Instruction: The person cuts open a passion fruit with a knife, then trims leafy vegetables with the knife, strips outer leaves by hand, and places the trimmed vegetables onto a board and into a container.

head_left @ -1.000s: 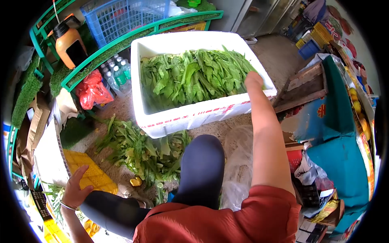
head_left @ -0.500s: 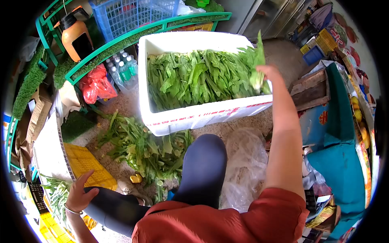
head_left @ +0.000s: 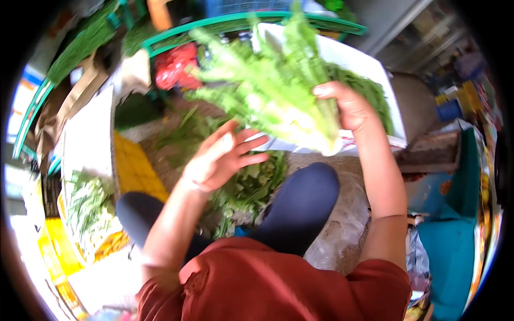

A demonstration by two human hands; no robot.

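My right hand (head_left: 350,104) grips a head of long-leaf lettuce (head_left: 278,91) near its pale stem end, the leaves fanning up and to the left, blurred by motion. Just below the leaves is my left hand (head_left: 219,155), fingers spread, with nothing in it. Behind the lettuce stands a white foam box (head_left: 372,61), partly covered by it, with more leafy greens (head_left: 369,88) inside. Loose leaves and trimmings (head_left: 251,187) lie in a heap on the floor between my knees and the box.
A yellow crate (head_left: 136,166) and a white box (head_left: 88,144) stand at left, near cut greens (head_left: 88,200). Clear plastic sheeting (head_left: 342,230) lies by my right knee. A red bag (head_left: 176,67) sits beneath a green rail (head_left: 214,22). A wooden crate (head_left: 433,152) is at right.
My right hand has brought the lettuce from the box's right end toward me. My left hand has risen from beside my left knee toward the leaves. The view has shifted.
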